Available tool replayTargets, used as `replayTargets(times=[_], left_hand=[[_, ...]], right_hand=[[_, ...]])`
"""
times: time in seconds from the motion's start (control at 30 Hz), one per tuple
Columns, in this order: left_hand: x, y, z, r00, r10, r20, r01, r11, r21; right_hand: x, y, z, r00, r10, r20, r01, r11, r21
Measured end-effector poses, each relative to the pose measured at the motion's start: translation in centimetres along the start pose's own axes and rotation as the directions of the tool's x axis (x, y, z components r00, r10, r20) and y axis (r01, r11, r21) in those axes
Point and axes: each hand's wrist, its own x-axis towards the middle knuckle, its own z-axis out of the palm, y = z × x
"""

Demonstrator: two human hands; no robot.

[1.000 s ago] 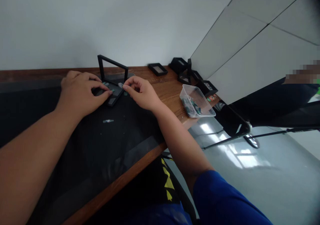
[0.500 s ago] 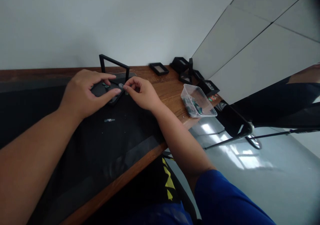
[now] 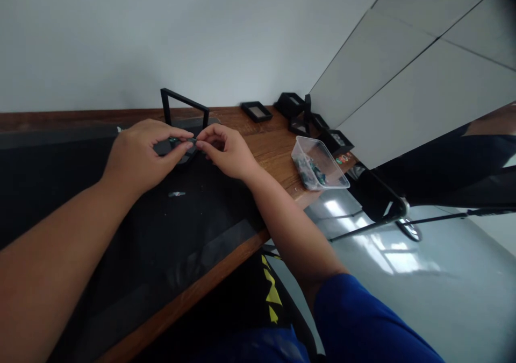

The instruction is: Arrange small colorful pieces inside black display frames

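My left hand (image 3: 139, 148) and my right hand (image 3: 226, 147) meet fingertip to fingertip over the black mat. Between them is a small thin piece (image 3: 194, 140), greyish and partly see-through; its kind is too small to make out. Both hands pinch it, thumb against forefinger. Below the fingers lies a dark frame-like tray (image 3: 187, 156), largely hidden by my left hand. Just behind stands an upright black square frame (image 3: 185, 100). A small shiny sliver (image 3: 176, 194) rests on the mat nearer to me.
A clear plastic tub (image 3: 320, 164) with green and clear bits stands at the table's right edge. Several black frames (image 3: 290, 104) sit by the wall and cabinet, one flat frame (image 3: 257, 111) apart. Beyond the wooden edge (image 3: 226, 269) lies the shiny floor (image 3: 363, 250).
My left thumb and forefinger have closed from an open spread onto the small piece held in my right fingers. My right hand has shifted slightly left.
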Motion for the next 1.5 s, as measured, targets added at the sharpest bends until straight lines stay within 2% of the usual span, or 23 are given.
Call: replayTargets(times=[0.17, 0.4, 0.7, 0.9, 1.1, 1.23, 1.37, 1.5], left_hand=[[-0.4, 0.1, -0.1, 0.999, -0.031, -0.038, 0.029, 0.998, -0.052], [-0.5, -0.3, -0.2, 0.997, -0.021, -0.074, 0.012, 0.993, -0.122], [-0.5, -0.8, 0.4, 0.994, -0.067, -0.081, 0.050, 0.980, -0.192], [-0.5, -1.3, 0.9, 0.992, -0.041, -0.118, 0.015, 0.976, -0.215], [-0.7, -1.5, 0.8, 0.988, -0.073, -0.135, 0.039, 0.971, -0.237], [-0.6, -2.1, 0.0, 0.967, -0.140, -0.210, 0.105, 0.980, -0.171], [-0.3, -3.1, -1.3, 0.924, -0.249, -0.291, 0.249, 0.968, -0.040], [-0.1, -3.7, -2.3, 0.892, -0.349, -0.287, 0.374, 0.927, 0.033]], right_hand=[[-0.3, -0.2, 0.3, 0.999, 0.036, 0.010, -0.037, 0.990, 0.134], [-0.3, 0.1, 0.8, 0.998, 0.067, -0.007, -0.062, 0.958, 0.279], [0.0, 0.7, 0.7, 0.991, 0.131, -0.041, -0.114, 0.950, 0.292], [0.0, 1.1, 0.9, 0.991, 0.090, -0.100, -0.060, 0.960, 0.272], [-0.1, 1.2, 0.9, 0.992, 0.021, -0.123, 0.001, 0.985, 0.174], [-0.4, 1.5, 0.7, 0.981, -0.003, -0.193, 0.015, 0.998, 0.064], [-0.8, 1.3, 0.5, 0.973, -0.027, -0.230, -0.025, 0.976, -0.218], [-1.0, 0.3, 0.9, 0.984, -0.078, -0.163, -0.015, 0.862, -0.507]])
